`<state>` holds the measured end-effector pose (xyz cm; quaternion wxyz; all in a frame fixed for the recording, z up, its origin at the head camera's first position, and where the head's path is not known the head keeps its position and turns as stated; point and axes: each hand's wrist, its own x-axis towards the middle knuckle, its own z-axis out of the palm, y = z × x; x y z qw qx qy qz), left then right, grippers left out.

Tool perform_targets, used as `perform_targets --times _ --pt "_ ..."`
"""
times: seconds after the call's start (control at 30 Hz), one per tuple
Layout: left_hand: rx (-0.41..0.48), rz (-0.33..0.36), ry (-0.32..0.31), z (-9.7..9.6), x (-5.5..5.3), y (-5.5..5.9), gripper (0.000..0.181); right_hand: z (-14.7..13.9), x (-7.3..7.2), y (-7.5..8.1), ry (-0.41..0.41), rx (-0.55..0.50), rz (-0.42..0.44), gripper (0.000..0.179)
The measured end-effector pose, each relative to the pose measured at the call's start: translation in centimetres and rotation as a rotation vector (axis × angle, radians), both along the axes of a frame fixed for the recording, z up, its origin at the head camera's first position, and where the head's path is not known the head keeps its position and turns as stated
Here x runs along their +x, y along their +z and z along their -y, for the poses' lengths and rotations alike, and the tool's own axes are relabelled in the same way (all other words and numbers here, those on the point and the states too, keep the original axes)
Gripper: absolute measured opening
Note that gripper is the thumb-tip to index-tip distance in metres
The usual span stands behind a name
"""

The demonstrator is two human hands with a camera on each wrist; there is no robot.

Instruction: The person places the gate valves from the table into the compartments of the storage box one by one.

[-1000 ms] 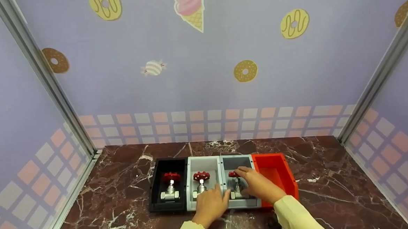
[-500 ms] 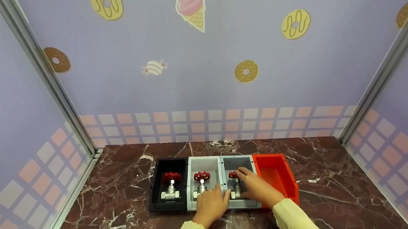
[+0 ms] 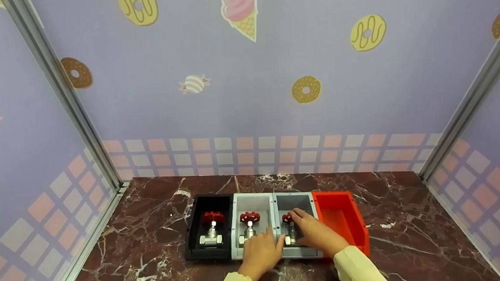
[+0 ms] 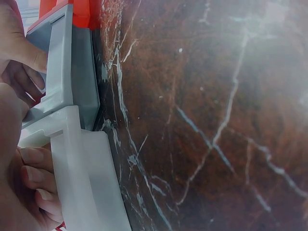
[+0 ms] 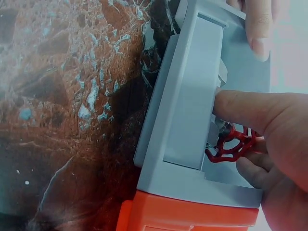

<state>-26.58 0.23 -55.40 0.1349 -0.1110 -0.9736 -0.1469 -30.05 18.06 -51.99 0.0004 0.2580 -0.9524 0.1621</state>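
Metal valves with red handwheels stand in three bins. My right hand [image 3: 318,232] reaches into the grey bin [image 3: 293,199] and holds its valve [image 3: 287,218]. In the right wrist view, my fingers are behind the red handwheel [image 5: 233,144] and my thumb is by the metal body. My left hand [image 3: 260,252] grips the adjoining walls between the white bin [image 3: 253,200] and the grey one. In the left wrist view its fingers [image 4: 37,175] curl inside the white bin. Another valve [image 3: 249,226] stands in the white bin, partly behind my left hand.
A black bin [image 3: 191,246] with a third valve [image 3: 212,232] joins the row at the left. The red bin [image 3: 357,220] closes it at the right. Marble table [image 3: 152,231] surrounds the row, with patterned walls [image 3: 248,115] behind. A dark object lies by my right sleeve [image 3: 359,265].
The whole head view has shifted slightly right and down. Both hands stay at the same bins, with my right fingers still at the grey bin's valve.
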Motion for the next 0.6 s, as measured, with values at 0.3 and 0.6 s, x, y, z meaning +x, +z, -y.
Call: perform_targets --times 0.3,0.6 --pt "0.013 0.013 -0.007 0.02 -0.07 -0.01 0.041 -0.21 0.2 -0.22 -0.02 -0.063 0.033 0.078" --pt "0.006 0.079 -0.034 0.31 -0.26 0.45 0.05 -0.85 0.69 0.2 -0.009 -0.141 0.047 0.071"
